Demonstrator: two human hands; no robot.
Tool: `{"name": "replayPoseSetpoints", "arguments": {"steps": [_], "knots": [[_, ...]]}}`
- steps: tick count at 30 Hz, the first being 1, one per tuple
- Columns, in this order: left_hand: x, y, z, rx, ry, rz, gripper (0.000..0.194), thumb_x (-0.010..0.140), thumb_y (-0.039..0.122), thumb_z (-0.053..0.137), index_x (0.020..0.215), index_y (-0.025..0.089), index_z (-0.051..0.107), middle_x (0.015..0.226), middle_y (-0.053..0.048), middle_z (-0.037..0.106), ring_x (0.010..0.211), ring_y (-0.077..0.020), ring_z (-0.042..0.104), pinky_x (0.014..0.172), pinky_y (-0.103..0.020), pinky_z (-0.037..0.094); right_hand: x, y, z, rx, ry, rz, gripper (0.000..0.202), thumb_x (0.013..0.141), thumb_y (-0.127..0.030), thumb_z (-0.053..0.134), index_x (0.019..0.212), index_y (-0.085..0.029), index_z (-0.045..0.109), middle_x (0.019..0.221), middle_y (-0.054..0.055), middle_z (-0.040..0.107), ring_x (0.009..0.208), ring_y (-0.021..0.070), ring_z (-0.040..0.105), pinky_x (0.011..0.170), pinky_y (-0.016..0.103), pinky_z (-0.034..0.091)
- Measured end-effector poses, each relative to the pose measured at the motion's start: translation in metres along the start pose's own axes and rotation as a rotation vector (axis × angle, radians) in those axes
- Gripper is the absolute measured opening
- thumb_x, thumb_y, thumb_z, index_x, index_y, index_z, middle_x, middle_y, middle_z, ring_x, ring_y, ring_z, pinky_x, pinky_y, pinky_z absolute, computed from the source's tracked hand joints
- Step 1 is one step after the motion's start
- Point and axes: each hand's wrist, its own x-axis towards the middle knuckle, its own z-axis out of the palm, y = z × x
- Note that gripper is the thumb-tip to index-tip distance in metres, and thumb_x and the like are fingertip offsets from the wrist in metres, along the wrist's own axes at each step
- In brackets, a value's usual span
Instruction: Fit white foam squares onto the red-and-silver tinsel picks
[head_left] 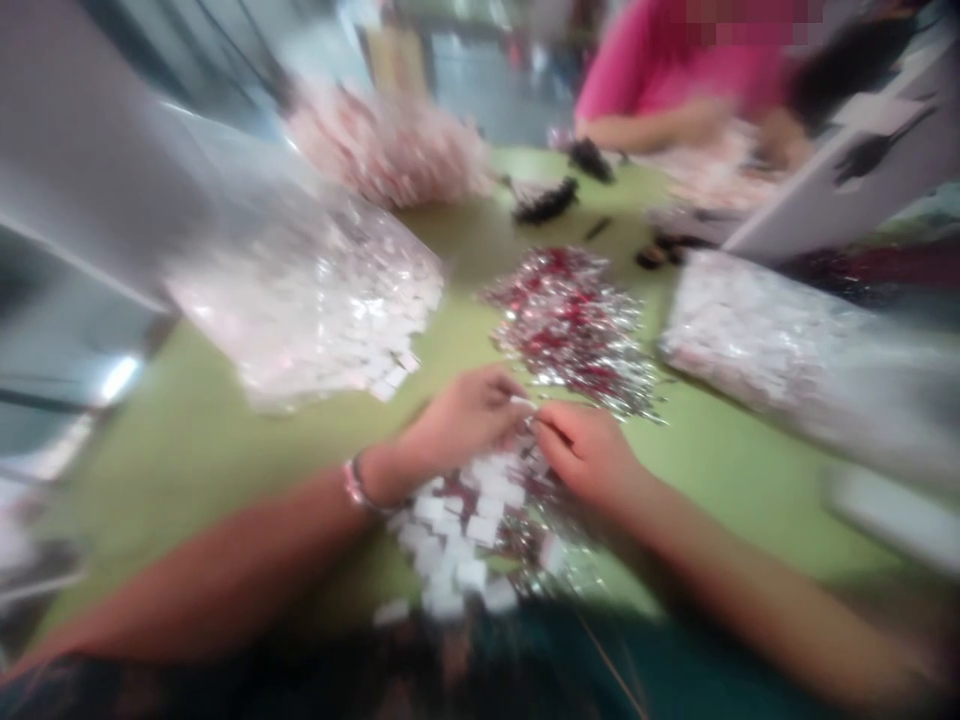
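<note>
My left hand [474,412], with a band at the wrist, is closed with its fingertips pinched on a small white piece [523,403]. Against it from the right comes my right hand [581,450], thumb and finger pressed together at the same spot; what they pinch is too small and blurred to name. Below both hands lies a pile of small white square pieces [471,573]. Mixed in beside it are thin shiny silver and red pieces [536,545]. Just beyond the hands is a larger heap of silver and red shiny pieces [574,325].
A clear plastic bag [300,300] of white squares lies at left on the green table [187,470]. Another filled bag [757,320] lies at right. Behind are a pinkish bundle [390,150] and dark bunches [547,203]. A person in pink [675,70] works across the table.
</note>
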Motion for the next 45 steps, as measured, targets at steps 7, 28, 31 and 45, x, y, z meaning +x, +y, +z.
{"name": "replayPoseSetpoints", "arguments": {"steps": [7, 28, 31, 45], "knots": [[-0.001, -0.002, 0.001, 0.082, 0.066, 0.042, 0.012, 0.086, 0.031, 0.062, 0.087, 0.019, 0.059, 0.057, 0.001, 0.060, 0.051, -0.0105, 0.056, 0.050, -0.023, 0.043, 0.002, -0.004, 0.003, -0.037, 0.034, 0.041, 0.027, 0.091, -0.028, 0.044, 0.065, -0.022, 0.045, 0.058, -0.001, 0.051, 0.053, 0.0118, 0.042, 0.054, 0.026, 0.027], [0.013, -0.018, -0.079, 1.365, 0.282, 0.009, 0.021, 0.092, 0.030, 0.049, 0.092, 0.015, 0.064, 0.083, -0.014, 0.065, 0.079, -0.0270, 0.062, 0.068, -0.034, 0.044, -0.005, 0.015, -0.023, -0.123, 0.041, -0.009, 0.026, 0.095, -0.027, 0.047, 0.081, -0.021, 0.069, 0.078, 0.003, 0.066, 0.071, 0.0156, 0.057, 0.066, 0.029, 0.038], [0.019, -0.021, -0.070, 1.266, 0.216, 0.139, 0.022, 0.091, 0.020, 0.046, 0.096, 0.016, 0.067, 0.090, -0.013, 0.066, 0.089, -0.0259, 0.061, 0.077, -0.034, 0.046, 0.008, 0.039, -0.024, -0.367, 0.004, 0.103, 0.015, 0.090, -0.023, 0.054, 0.088, -0.021, 0.069, 0.089, 0.005, 0.065, 0.078, 0.0180, 0.057, 0.063, 0.029, 0.034], [0.024, -0.030, -0.045, 0.650, 0.096, 0.279, 0.024, 0.086, 0.024, 0.057, 0.104, 0.019, 0.072, 0.109, -0.009, 0.069, 0.101, -0.0210, 0.061, 0.097, -0.037, 0.046, 0.004, 0.023, -0.014, -0.160, 0.008, 0.090, 0.012, 0.091, -0.025, 0.050, 0.085, -0.020, 0.059, 0.073, 0.002, 0.064, 0.063, 0.0152, 0.054, 0.060, 0.028, 0.035]]}}
